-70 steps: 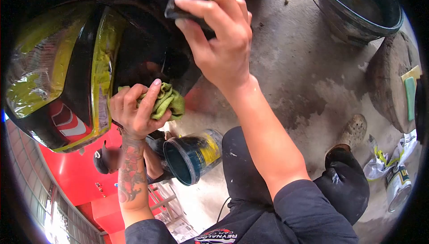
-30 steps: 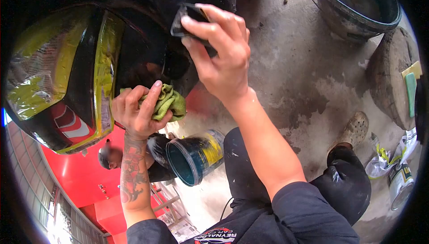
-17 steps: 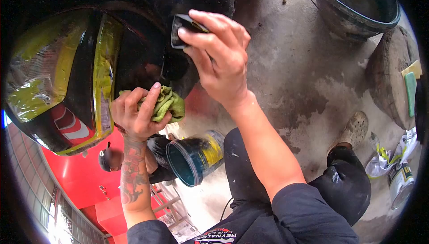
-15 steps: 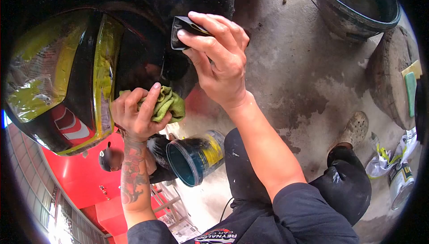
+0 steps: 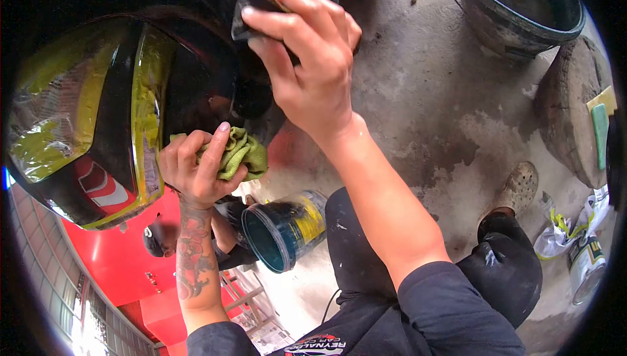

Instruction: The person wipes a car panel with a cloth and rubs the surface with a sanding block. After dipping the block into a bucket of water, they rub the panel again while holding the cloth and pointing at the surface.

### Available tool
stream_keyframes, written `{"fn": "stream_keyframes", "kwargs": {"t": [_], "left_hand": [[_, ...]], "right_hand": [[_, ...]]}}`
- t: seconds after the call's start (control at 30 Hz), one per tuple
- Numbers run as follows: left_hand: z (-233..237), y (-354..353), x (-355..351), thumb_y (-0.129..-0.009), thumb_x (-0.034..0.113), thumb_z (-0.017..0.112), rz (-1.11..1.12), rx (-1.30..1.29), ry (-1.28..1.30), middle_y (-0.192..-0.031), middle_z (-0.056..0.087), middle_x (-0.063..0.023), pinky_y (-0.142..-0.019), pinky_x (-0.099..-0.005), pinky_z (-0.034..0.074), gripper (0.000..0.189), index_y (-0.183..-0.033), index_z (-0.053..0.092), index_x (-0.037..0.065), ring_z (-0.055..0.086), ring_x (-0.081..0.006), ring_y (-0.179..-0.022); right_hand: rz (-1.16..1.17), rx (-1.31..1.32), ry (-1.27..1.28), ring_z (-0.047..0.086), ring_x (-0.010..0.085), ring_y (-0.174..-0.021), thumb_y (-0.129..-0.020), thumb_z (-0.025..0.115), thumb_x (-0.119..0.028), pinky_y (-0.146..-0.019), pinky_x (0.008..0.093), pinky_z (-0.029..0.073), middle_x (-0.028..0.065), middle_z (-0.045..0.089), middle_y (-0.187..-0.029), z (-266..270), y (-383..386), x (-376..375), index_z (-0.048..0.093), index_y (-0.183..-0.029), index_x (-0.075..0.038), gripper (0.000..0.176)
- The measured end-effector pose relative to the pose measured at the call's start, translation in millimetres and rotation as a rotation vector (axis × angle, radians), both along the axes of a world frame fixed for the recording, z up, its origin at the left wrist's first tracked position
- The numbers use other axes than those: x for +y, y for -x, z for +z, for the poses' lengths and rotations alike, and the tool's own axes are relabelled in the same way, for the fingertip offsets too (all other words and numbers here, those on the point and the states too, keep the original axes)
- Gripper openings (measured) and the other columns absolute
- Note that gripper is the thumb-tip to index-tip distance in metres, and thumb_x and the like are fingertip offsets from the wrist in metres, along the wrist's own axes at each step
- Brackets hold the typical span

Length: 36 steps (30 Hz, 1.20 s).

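Where the car's edge point(image 5: 147, 114) curves, the left hand point(image 5: 196, 168) clutches green cloth point(image 5: 247, 157). The right hand point(image 5: 313, 56) pinches a black pad point(image 5: 260, 3).

Rough-textured cloth point(image 5: 248, 155) (and smooth, glossy bodywork point(image 5: 196, 85))

Green cloth point(image 5: 248, 155), crumpled; black sheet point(image 5: 264, 2), bent

I log, pail point(image 5: 304, 222) as datum: left hand point(image 5: 198, 168) with cloth point(image 5: 246, 155) upper-left, vehicle point(image 5: 112, 121) farther left, shoe point(image 5: 519, 188) right, can point(image 5: 586, 272) farther right.
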<state>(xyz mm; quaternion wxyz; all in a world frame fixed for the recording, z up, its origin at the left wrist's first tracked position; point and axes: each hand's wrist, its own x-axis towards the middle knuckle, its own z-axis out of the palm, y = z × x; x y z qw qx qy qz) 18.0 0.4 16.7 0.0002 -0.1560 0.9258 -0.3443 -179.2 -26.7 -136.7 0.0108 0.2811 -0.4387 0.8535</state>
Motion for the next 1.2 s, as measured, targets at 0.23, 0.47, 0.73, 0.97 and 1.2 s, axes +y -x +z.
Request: {"fn": "stream_keyframes", "kwargs": {"t": [0.23, 0.47, 0.73, 0.97, 1.2], "left_hand": [[3, 1, 3, -0.080, 0.044, 0.080, 0.003, -0.043, 0.005, -0.104, 0.064, -0.0063, -0.083, -0.0459, 0.051, 0.056, -0.127, 0.079, 0.014, 0.062, -0.0295, -0.091], [0, 0, 0, -0.060, 0.037, 0.087, -0.007, 0.000, 0.005, -0.106, 0.061, 0.0011, -0.081, -0.0422, 0.046, 0.067, -0.125, 0.081, 0.022, 0.061, -0.0246, -0.092], [0, -4, -1, -0.061, 0.038, 0.087, -0.001, -0.006, 0.003, -0.105, 0.060, 0.0017, -0.081, -0.0419, 0.046, 0.066, -0.125, 0.081, 0.022, 0.060, -0.0243, -0.091], [0, -2, 0, -0.061, 0.038, 0.087, 0.001, -0.005, 0.008, -0.105, 0.060, 0.0018, -0.082, -0.0425, 0.046, 0.065, -0.124, 0.081, 0.022, 0.060, -0.0241, -0.091], [1, -3, 1, -0.071, 0.040, 0.084, 0.002, -0.016, 0.005, -0.104, 0.063, -0.0030, -0.084, -0.0448, 0.050, 0.060, -0.126, 0.080, 0.017, 0.061, -0.0271, -0.093]], "right_hand": [[0.033, -0.062, -0.031, 0.064, 0.0256, -0.117, -0.079, 0.082, -0.011, -0.104, 0.0440, 0.036, 0.0014, 0.072, -0.128, -9, -18, 18, 0.079, -0.111, -0.021, 0.033], [-0.041, -0.039, 0.003, 0.063, 0.0251, -0.114, -0.079, 0.082, -0.012, -0.101, 0.0445, 0.036, 0.0008, 0.072, -0.124, 7, 5, -9, 0.078, -0.111, -0.021, 0.033], [-0.004, -0.093, -0.013, 0.064, 0.0238, -0.113, -0.077, 0.082, -0.012, -0.100, 0.0434, 0.036, 0.0000, 0.073, -0.123, 0, -7, 3, 0.079, -0.108, -0.021, 0.032], [0.002, -0.096, -0.042, 0.064, 0.0241, -0.112, -0.078, 0.083, -0.012, -0.100, 0.0429, 0.036, 0.0006, 0.073, -0.124, 1, -6, 5, 0.080, -0.108, -0.021, 0.032], [-0.047, -0.099, 0.029, 0.064, 0.0245, -0.111, -0.073, 0.084, -0.013, -0.097, 0.0442, 0.036, -0.0013, 0.073, -0.117, 18, 7, -16, 0.079, -0.102, -0.022, 0.030]]}}
